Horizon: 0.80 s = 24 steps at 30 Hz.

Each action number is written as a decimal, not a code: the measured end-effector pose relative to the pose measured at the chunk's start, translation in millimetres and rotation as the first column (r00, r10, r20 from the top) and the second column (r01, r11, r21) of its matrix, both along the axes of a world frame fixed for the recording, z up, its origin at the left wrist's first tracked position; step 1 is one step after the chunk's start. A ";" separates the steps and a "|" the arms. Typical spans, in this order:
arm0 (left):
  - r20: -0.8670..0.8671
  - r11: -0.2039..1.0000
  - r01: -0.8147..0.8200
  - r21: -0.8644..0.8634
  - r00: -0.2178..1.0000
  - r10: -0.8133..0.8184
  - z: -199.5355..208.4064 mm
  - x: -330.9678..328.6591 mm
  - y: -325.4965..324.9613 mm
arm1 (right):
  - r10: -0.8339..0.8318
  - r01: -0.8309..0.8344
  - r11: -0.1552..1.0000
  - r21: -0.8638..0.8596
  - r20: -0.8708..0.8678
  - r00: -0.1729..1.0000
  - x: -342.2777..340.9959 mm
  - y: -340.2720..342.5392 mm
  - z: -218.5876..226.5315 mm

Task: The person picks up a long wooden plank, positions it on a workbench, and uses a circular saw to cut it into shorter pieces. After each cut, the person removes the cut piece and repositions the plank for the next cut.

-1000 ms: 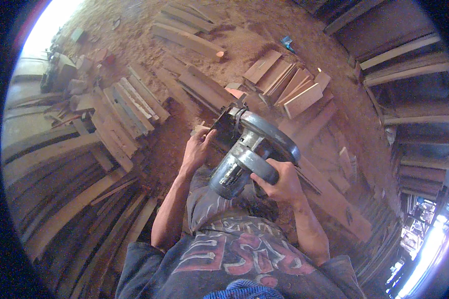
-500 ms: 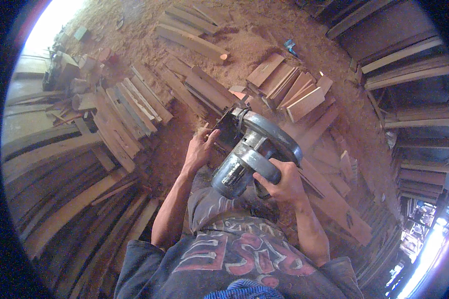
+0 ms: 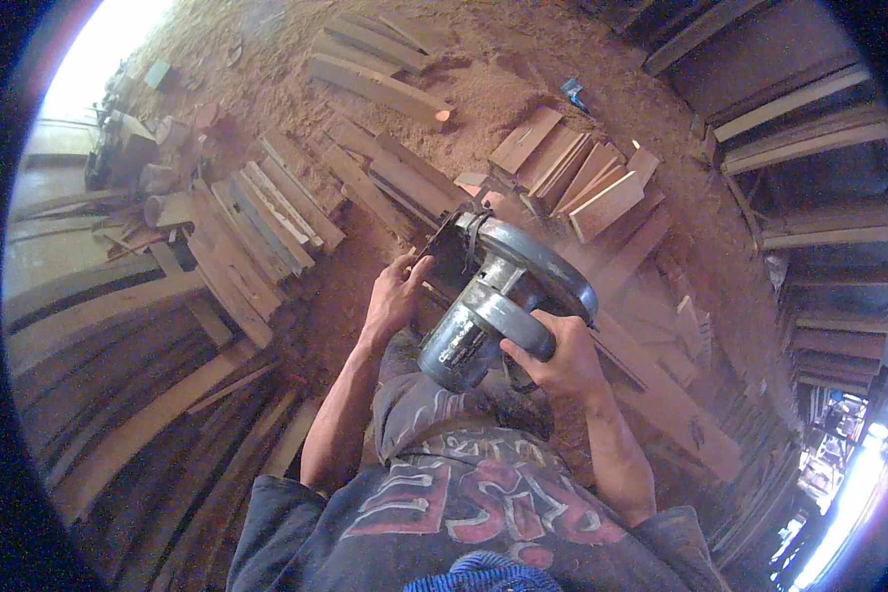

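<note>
A worn, dark metal circular saw (image 3: 456, 347) is held up in front of my body, tilted, its rounded blade guard (image 3: 538, 255) facing up and right. My right hand (image 3: 566, 363) is wrapped round its rear handle. At the saw's far left side, my left hand (image 3: 395, 296) has its fingers closed on the edge of the flat base plate (image 3: 448, 249); the fingertips are partly hidden. The blade does not show. Below and right of the saw, a long plank (image 3: 676, 419) passes behind my right forearm.
Stacked boards (image 3: 247, 232) lie at the left, with long timbers (image 3: 118, 434) nearer. Short wood blocks (image 3: 562, 163) are piled beyond the saw. Sawdust (image 3: 503, 59) covers the ground, where a small blue object (image 3: 574, 94) lies. Timber racks (image 3: 809, 138) line the right side.
The surroundings have shifted very slightly in the view. Both hands keep the same hold on the saw, which stays almost in place.
</note>
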<state>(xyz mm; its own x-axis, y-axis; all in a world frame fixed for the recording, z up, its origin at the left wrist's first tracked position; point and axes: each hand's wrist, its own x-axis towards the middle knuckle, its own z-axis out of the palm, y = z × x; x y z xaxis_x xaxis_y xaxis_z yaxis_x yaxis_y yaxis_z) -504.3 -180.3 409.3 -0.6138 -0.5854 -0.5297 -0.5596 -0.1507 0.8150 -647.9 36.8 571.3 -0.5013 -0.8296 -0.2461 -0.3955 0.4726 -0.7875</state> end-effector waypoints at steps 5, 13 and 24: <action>-0.027 0.999 -0.020 0.047 0.999 0.021 1.8 0.2 -0.2 | -0.008 0.008 1.000 -0.002 -0.001 1.000 0.8 -0.1 0.5; -0.017 1.000 -0.014 0.017 1.000 0.014 1.2 -0.5 -0.2 | 0.001 -0.001 1.000 0.018 -0.013 1.000 0.2 0.2 -0.4; -0.001 1.000 0.012 -0.029 1.000 -0.012 -1.2 -0.9 -1.4 | -0.022 0.022 0.999 -0.048 0.005 1.000 1.9 1.8 -3.7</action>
<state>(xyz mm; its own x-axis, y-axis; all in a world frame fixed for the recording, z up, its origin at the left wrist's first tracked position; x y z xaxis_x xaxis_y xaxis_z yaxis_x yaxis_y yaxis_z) -505.2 -181.7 408.1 -0.6214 -0.5930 -0.5122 -0.5603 -0.1207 0.8195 -646.0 38.6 567.6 -0.5183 -0.8294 -0.2086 -0.3816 0.4425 -0.8115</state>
